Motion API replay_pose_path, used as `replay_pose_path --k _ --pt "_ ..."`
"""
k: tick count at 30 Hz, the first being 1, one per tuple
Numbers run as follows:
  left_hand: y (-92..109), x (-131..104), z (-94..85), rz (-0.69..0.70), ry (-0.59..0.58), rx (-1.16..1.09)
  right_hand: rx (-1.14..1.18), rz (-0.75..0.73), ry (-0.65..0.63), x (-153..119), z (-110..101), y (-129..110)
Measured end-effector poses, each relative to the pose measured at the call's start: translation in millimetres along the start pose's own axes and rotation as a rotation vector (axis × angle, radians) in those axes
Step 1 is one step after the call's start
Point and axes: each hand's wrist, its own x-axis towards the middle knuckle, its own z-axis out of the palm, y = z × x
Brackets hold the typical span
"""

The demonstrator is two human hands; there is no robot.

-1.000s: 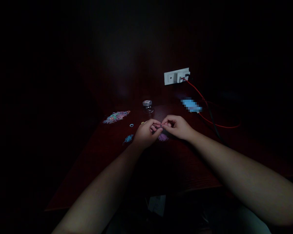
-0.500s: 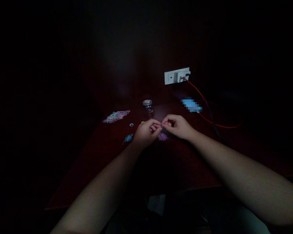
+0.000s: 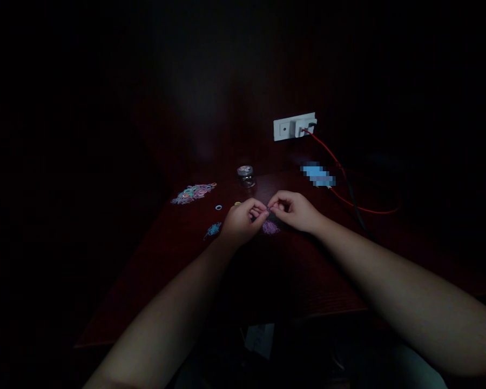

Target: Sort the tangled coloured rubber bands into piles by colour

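Note:
My left hand (image 3: 245, 220) and my right hand (image 3: 294, 209) meet fingertip to fingertip over the dark red table (image 3: 308, 270). Both are closed in a pinch on something small and dark, too tiny to make out. Just below the fingertips lies a small pile of purple rubber bands (image 3: 271, 227). To the left of my left hand is a blue pile of rubber bands (image 3: 213, 230). A light blue ring (image 3: 218, 207) lies above that pile. Partly hidden behind my left hand, a yellow ring (image 3: 237, 204) shows.
A larger heap of mixed-colour rubber bands (image 3: 193, 192) lies at the left. Behind my hands stands a clear lidded jar (image 3: 245, 175). A blurred-out blue device (image 3: 318, 174) is joined by a red cable (image 3: 360, 207) to the wall socket (image 3: 284, 129). The surroundings are very dark.
My right fingertips have shifted very slightly at the pinch. The view has moved a touch; the piles, rings and jar stay where they were.

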Motion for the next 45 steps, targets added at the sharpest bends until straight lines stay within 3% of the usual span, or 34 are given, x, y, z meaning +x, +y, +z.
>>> replay_pose_path --k 17,45 --pt "-2.2 0.0 -0.3 0.002 0.024 0.033 0.139 0.011 -0.085 -1.6 1.1 -3.5" --pt "-5.2 -1.7 0.5 -0.001 0.015 0.012 -0.001 -0.03 0.036 0.5 -2.6 -1.4"
